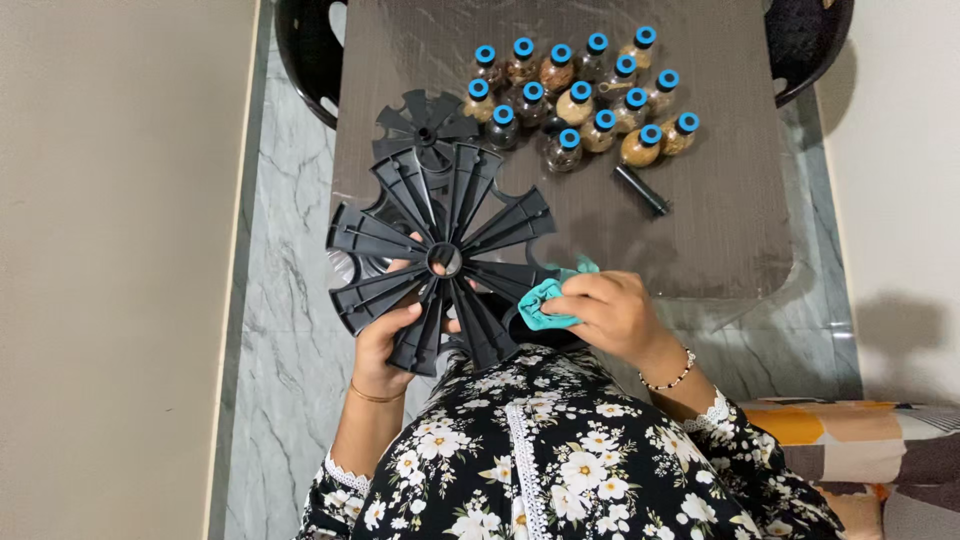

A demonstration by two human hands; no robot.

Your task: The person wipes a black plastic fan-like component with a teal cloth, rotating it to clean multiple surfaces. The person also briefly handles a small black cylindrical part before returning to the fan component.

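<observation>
Rack [440,260], black, spoked: gripped in left hand [385,345] above table [720,240] edge; right hand [610,310] clenches teal cloth [545,305] against one spoke, apparently wiping. Next spoke likely needs rotating. Blue-capped jars [580,95] behind.

1. The floor [290,340] is grey-white marble with dark veins, seen on both sides of the desk.
2. The desk [720,200] has a dark brown, finely grained top with rounded corners.
3. A plain beige wall [110,250] runs down the left side, and a pale wall [905,180] stands at the right.
4. Two dark chairs [300,60] stand at the far corners of the desk.
5. A cushion [860,440] in orange, cream and brown lies at the lower right.
6. The light is soft and even.
</observation>
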